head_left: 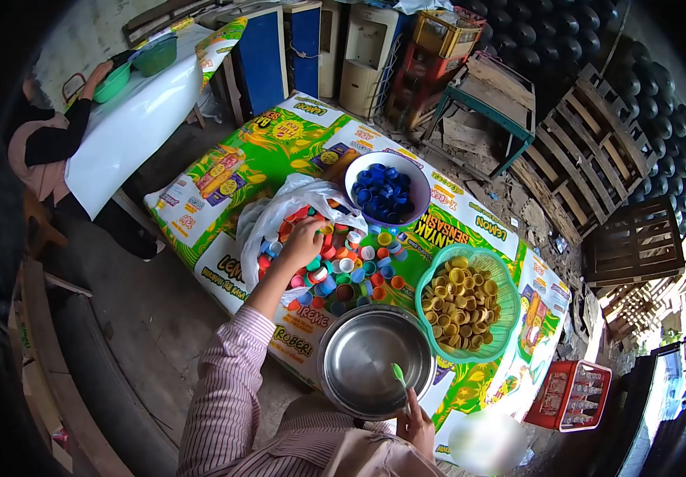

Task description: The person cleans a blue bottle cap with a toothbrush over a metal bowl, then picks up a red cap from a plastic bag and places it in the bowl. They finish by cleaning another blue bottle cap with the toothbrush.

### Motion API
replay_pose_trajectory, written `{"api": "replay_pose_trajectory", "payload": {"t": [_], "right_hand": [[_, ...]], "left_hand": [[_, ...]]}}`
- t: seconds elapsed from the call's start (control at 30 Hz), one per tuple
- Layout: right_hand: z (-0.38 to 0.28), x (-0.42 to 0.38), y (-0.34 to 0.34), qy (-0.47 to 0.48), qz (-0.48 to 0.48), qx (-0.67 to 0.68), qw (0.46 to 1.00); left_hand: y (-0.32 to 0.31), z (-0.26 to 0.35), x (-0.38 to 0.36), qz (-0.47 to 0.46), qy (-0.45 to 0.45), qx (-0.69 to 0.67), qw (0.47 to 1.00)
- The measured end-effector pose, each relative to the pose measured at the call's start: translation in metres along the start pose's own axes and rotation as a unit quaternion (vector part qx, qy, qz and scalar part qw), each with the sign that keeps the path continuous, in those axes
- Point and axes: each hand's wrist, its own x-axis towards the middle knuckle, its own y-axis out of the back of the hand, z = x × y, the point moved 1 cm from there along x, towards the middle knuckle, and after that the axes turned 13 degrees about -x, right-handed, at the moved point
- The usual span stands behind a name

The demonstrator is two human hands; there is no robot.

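My left hand [305, 242] reaches into a pile of mixed coloured bottle caps [351, 270], fingers curled down on caps by an open white plastic bag [279, 213]. My right hand [416, 421] is close to my body and pinches a green cap [398, 372] over the near rim of an empty steel bowl [363, 362]. A white bowl [356, 171] holds blue caps. A green basket [508, 314] holds yellow caps. All stand on a table under a green and yellow printed sheet [223, 179].
Another person [44, 143] sits at the far left by a white table [132, 127] with two green bowls [134, 67]. A red bottle crate [569, 395] stands on the floor at lower right. Wooden pallets [589, 155], stacked tyres and water dispensers [367, 56] line the back.
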Motion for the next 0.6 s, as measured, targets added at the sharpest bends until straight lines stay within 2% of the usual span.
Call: {"api": "replay_pose_trajectory", "payload": {"t": [0.07,0.17,0.2,0.27,0.3,0.37,0.4,0.47,0.53,0.6], "right_hand": [[-0.004,0.0,-0.002,0.002,0.006,0.003,1.0],[-0.009,0.003,-0.005,0.006,0.026,0.003,1.0],[-0.01,0.003,-0.006,0.009,0.04,0.001,0.999],[-0.016,0.006,-0.006,0.0,0.04,0.003,0.999],[-0.019,0.009,-0.006,-0.007,0.038,0.006,0.999],[-0.02,0.01,-0.01,-0.009,0.049,0.002,0.999],[-0.022,0.011,-0.01,-0.01,0.054,-0.004,0.998],[-0.025,0.012,-0.009,-0.029,0.043,-0.01,0.999],[-0.028,0.015,-0.008,-0.046,0.026,-0.016,0.998],[-0.027,0.017,-0.007,-0.009,0.044,-0.011,0.999]], "left_hand": [[-0.013,-0.009,0.029,-0.008,-0.057,-0.002,0.998],[0.005,0.03,0.078,-0.081,-0.011,0.003,0.997],[0.003,0.025,0.087,-0.083,-0.056,0.042,0.994],[-0.003,0.017,0.093,-0.079,-0.126,0.203,0.968],[-0.004,0.014,0.095,-0.079,-0.13,0.204,0.967],[-0.007,0.006,0.099,-0.098,-0.099,0.316,0.939],[-0.008,0.003,0.103,-0.099,-0.104,0.314,0.938],[-0.009,-0.006,0.108,-0.092,-0.097,0.403,0.906],[-0.005,-0.001,0.112,-0.095,-0.086,0.396,0.909],[0.003,0.011,0.114,-0.151,-0.013,0.373,0.915]]}}
